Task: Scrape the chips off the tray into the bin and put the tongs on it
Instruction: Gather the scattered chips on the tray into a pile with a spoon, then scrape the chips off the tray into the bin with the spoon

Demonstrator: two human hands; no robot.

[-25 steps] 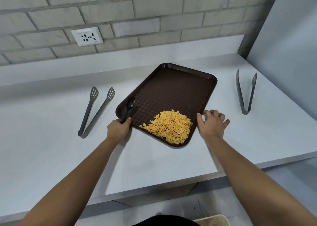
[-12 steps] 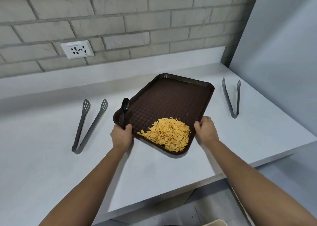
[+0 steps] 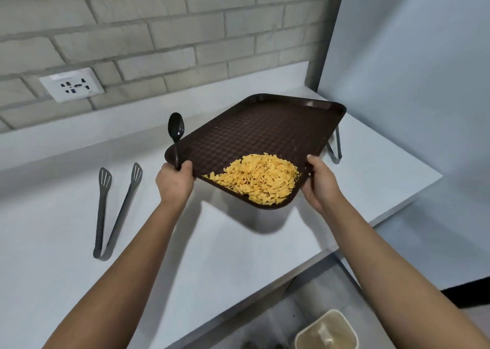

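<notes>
I have both arms stretched forward, forearms bare and converging toward the middle of the view. My left hand (image 3: 175, 180) is curled into a fist, knuckles up, thumb and fingers clamped on a tray (image 3: 267, 131) edge with the handle of a black spoon (image 3: 176, 133) pinned upright in the same grip. My right hand (image 3: 319, 183) wraps the opposite near edge, thumb on top, fingers underneath. Both wrists are level and the tray is off the counter.

Both hands have lifted the tray (image 3: 265, 133) of chips (image 3: 256, 177) off the counter (image 3: 238, 256).
</notes>
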